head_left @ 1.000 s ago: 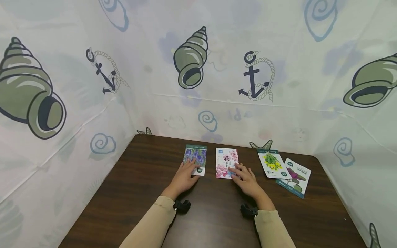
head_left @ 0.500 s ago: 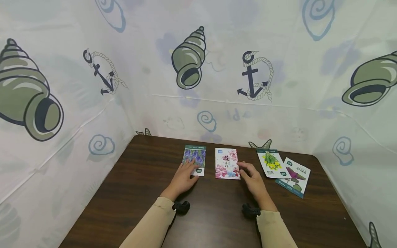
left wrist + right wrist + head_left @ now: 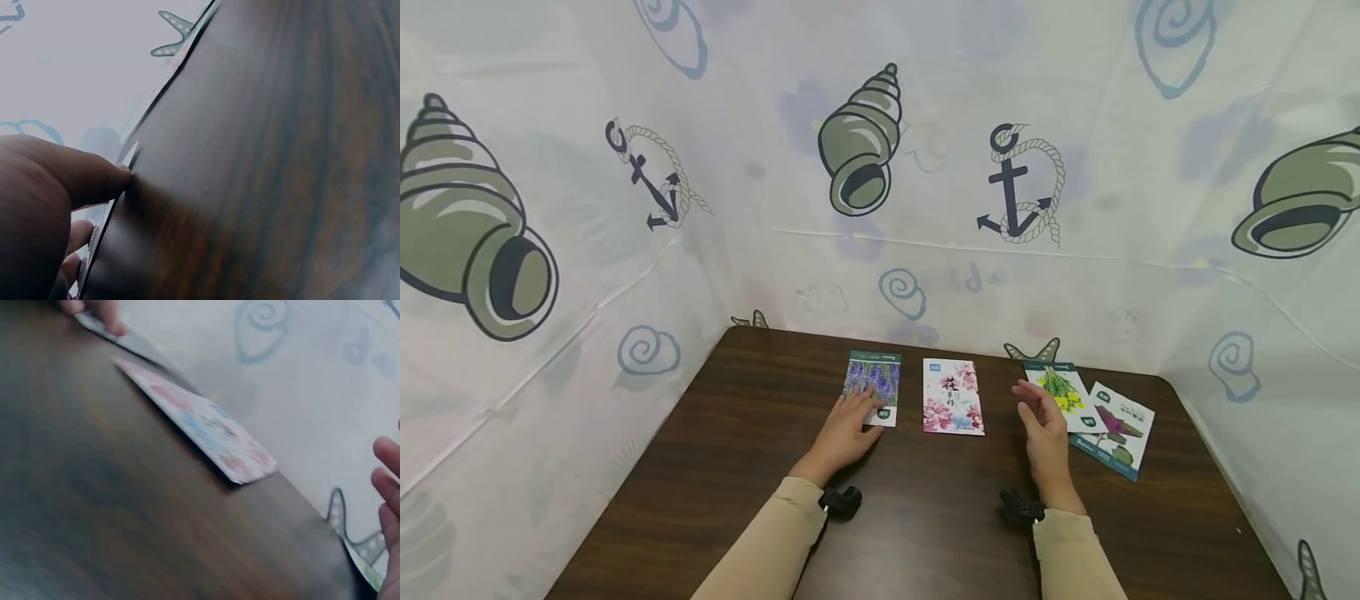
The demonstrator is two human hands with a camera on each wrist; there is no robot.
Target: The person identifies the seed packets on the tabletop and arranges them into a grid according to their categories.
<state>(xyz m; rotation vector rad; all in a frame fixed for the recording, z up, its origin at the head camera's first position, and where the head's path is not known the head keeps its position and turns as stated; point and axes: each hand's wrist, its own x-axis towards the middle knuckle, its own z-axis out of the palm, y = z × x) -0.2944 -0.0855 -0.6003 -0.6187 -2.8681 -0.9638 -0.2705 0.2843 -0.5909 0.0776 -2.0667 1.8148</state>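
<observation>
On the lavender seed packet (image 3: 880, 369) at the table's centre-left rests my left hand (image 3: 846, 429), fingers spread over its lower part. The left wrist view has that thumb at the packet's near edge. To its right a white seed packet with pink blossoms (image 3: 951, 396) lies flat, untouched. My right hand (image 3: 1047, 433) is off that packet, holding nothing, with loosely bent fingers. From the head view it partly covers the yellow-flower seed packet (image 3: 1072, 398); contact cannot be told. That packet overlaps a purple-flower seed packet (image 3: 1127, 433), which lies tilted.
The packets lie on a dark wooden table (image 3: 925, 517). A printed cloth (image 3: 760, 150) with shells and anchors rises behind its back edge and along both sides. Each wrist carries a black strap with a camera.
My right hand has lifted off the pink-blossom packet and moved right, towards the yellow-flower packet. The pink-blossom packet stays where it was. The left hand has held its place.
</observation>
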